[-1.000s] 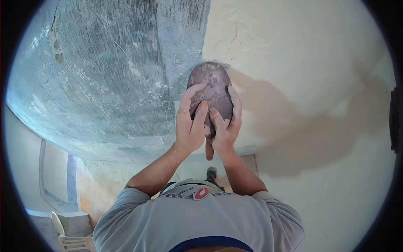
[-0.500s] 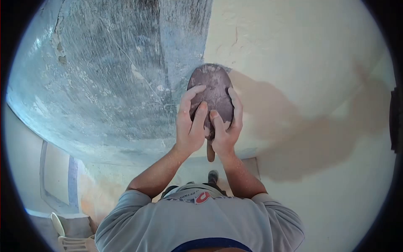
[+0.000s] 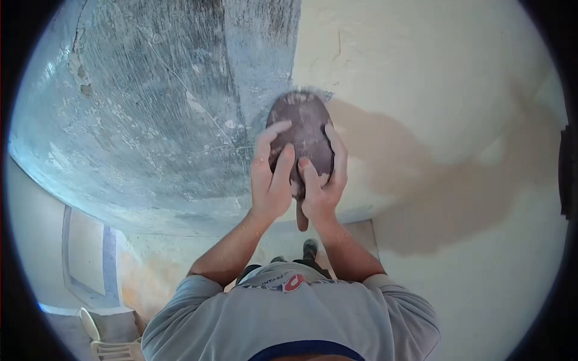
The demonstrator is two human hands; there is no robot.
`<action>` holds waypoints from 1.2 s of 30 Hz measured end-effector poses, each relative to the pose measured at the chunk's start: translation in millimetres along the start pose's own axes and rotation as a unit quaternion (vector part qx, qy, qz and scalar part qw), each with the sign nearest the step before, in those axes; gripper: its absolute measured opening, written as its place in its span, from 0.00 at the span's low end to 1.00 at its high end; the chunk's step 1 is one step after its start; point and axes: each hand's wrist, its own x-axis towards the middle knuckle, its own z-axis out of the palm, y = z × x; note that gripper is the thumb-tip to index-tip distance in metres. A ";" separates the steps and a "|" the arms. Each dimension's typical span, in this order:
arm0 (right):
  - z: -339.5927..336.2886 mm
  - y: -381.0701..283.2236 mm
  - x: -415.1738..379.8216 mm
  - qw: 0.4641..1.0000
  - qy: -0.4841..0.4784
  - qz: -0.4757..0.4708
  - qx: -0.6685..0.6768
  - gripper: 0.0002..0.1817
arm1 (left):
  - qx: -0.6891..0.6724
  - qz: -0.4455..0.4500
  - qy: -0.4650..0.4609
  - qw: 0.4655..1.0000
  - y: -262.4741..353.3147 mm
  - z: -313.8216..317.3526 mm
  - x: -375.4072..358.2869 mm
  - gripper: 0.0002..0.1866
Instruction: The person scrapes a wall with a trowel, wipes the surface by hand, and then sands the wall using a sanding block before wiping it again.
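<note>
A dark purplish-brown oval pad (image 3: 309,129) with pale dusty smears lies against the wall, where the blue-grey scraped area (image 3: 174,102) meets the cream area (image 3: 409,54). My left hand (image 3: 274,174) grips the pad's left side, its thumb and fingers on the top face. My right hand (image 3: 325,174) holds the lower right side, fingers along the edge and thumb on top. Both hands look dusty. Below the pad, a brown handle-like piece (image 3: 302,216) sticks out between my wrists. What lies under the pad is hidden.
A pale plastic chair (image 3: 114,349) stands at the lower left, near a framed opening (image 3: 87,249) with a blue edge. A dark object (image 3: 565,173) is at the far right. My shoe (image 3: 310,248) shows below my hands. Shadows fall across the cream wall.
The pad and both hands have shifted very slightly left in the view. The grip looks the same. The chair and the framed opening sit a little further right as the view has moved.
</note>
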 end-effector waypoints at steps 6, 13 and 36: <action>-0.6 2.9 -5.3 0.999 -0.005 -0.014 -0.035 0.33 | 0.042 0.025 0.012 0.999 -1.6 -1.2 -0.1 0.19; -0.2 -4.3 -0.2 1.000 -0.010 0.015 0.025 0.32 | 0.080 0.037 -0.001 0.996 -2.1 -4.7 2.3 0.18; -47.4 30.7 -55.7 0.999 -0.018 0.039 0.000 0.33 | 0.040 -0.074 -0.218 0.972 -43.4 -14.2 -53.4 0.29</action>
